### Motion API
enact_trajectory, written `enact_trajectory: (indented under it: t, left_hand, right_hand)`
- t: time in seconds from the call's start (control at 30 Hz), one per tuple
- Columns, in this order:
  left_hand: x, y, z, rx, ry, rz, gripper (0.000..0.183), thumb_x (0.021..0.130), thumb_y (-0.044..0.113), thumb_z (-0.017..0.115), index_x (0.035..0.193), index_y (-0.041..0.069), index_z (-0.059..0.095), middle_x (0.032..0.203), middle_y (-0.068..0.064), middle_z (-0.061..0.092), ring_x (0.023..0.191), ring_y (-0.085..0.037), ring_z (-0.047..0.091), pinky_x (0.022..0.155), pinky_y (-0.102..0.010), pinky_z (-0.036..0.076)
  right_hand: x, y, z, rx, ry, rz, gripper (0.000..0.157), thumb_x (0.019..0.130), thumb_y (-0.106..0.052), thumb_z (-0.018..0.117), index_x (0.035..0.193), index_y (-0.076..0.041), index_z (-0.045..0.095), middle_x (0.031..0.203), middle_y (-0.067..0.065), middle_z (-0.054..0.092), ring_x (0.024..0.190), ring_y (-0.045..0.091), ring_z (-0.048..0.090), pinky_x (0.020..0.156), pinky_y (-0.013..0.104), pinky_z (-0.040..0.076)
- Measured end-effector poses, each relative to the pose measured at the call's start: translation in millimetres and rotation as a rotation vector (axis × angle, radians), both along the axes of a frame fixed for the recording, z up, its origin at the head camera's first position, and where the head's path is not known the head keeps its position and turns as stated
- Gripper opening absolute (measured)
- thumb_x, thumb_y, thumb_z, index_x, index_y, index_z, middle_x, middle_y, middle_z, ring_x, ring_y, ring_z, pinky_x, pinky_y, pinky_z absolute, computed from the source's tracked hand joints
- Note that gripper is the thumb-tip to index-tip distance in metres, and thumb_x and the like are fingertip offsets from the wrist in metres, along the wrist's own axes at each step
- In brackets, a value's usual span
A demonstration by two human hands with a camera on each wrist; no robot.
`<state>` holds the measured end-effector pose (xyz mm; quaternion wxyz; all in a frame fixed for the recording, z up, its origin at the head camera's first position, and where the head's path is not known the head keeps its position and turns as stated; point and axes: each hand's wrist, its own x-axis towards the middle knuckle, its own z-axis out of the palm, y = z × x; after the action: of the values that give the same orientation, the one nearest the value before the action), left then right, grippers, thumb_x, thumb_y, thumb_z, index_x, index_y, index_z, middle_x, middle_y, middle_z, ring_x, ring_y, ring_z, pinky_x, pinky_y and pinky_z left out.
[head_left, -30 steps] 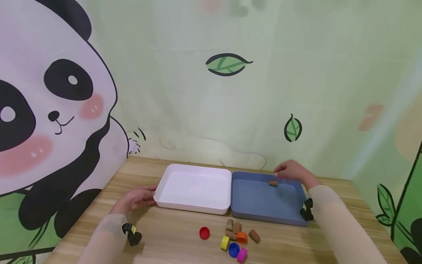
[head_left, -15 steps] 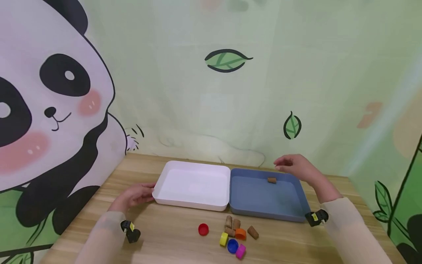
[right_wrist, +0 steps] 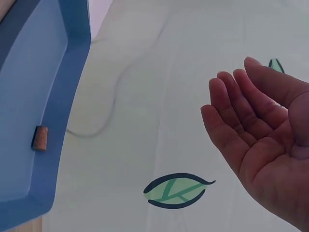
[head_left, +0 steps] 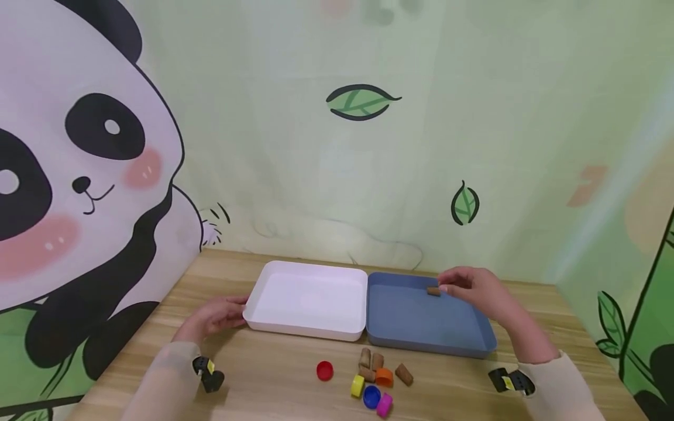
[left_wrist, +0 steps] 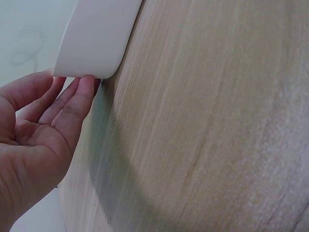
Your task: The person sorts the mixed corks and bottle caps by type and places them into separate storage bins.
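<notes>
On the left, my left hand (head_left: 213,316) touches the outer end wall of a white tray (head_left: 310,299). In the left wrist view, fingertips (left_wrist: 86,84) lie against that wall of the tray (left_wrist: 99,36), with the thumb near the rim. My right hand (head_left: 479,290) is over the back right of a blue tray (head_left: 408,321), fingertips beside a brown cork (head_left: 433,291) near the back wall. The right wrist view shows this hand (right_wrist: 256,125) holding nothing, its fingers loosely bent, and the cork (right_wrist: 41,138) lying in the tray (right_wrist: 36,82).
In front of the trays lie several more corks (head_left: 403,374) on the wooden table (head_left: 274,386). Around them are small plastic caps: red (head_left: 325,371), yellow (head_left: 357,386), orange (head_left: 384,377), blue (head_left: 371,397) and magenta (head_left: 384,404). A panda-printed backdrop (head_left: 295,175) stands behind.
My right hand rises above the blue tray's back edge, then comes lower again, with the forearm shifted right. The cork stays in the tray. My left hand keeps its place at the white tray.
</notes>
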<state>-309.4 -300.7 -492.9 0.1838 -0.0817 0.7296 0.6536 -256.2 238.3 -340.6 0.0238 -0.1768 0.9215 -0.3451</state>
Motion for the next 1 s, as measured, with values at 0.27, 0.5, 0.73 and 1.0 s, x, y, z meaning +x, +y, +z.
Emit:
enact_trajectory:
  t: [0.27, 0.5, 0.73, 1.0]
  left_hand:
    - [0.3, -0.5, -4.8, 0.013, 0.007, -0.004, 0.059, 0.102, 0.002, 0.058, 0.153, -0.012, 0.032, 0.140, -0.028, 0.062, 0.091, -0.010, 0.069, 0.089, -0.030, 0.065]
    - [2.6, 0.8, 0.0, 0.007, -0.005, -0.001, 0.059, 0.102, 0.002, 0.058, 0.154, -0.010, 0.033, 0.146, -0.030, 0.055, 0.093, -0.010, 0.069, 0.090, -0.030, 0.065]
    - [2.9, -0.1, 0.5, 0.016, -0.018, 0.006, 0.059, 0.102, 0.003, 0.058, 0.154, -0.009, 0.033, 0.149, -0.029, 0.052, 0.093, -0.010, 0.069, 0.090, -0.030, 0.064]
    - [1.5, -0.4, -1.2, 0.043, -0.017, 0.003, 0.060, 0.102, 0.001, 0.058, 0.154, -0.010, 0.032, 0.147, -0.029, 0.055, 0.092, -0.010, 0.069, 0.089, -0.030, 0.065]
  right_hand:
    - [22.3, -8.4, -15.2, -0.049, 0.035, 0.006, 0.025, 0.100, -0.018, 0.067, 0.118, -0.002, 0.072, 0.121, 0.018, 0.075, 0.103, 0.025, 0.072, 0.078, 0.017, 0.059]
    - [37.8, -8.1, -21.7, -0.048, 0.005, -0.032, 0.029, 0.100, -0.021, 0.066, 0.120, 0.000, 0.071, 0.113, 0.015, 0.076, 0.100, 0.024, 0.073, 0.079, 0.028, 0.063]
    - [50.0, -10.3, -29.3, -0.024, -0.044, -0.060, 0.029, 0.100, -0.023, 0.067, 0.121, -0.004, 0.072, 0.114, 0.011, 0.077, 0.105, 0.026, 0.072, 0.083, 0.032, 0.063]
    - [59.1, -16.9, -39.6, -0.023, -0.030, -0.047, 0.025, 0.098, -0.020, 0.069, 0.116, -0.004, 0.073, 0.113, 0.011, 0.077, 0.104, 0.026, 0.072, 0.082, 0.032, 0.064]
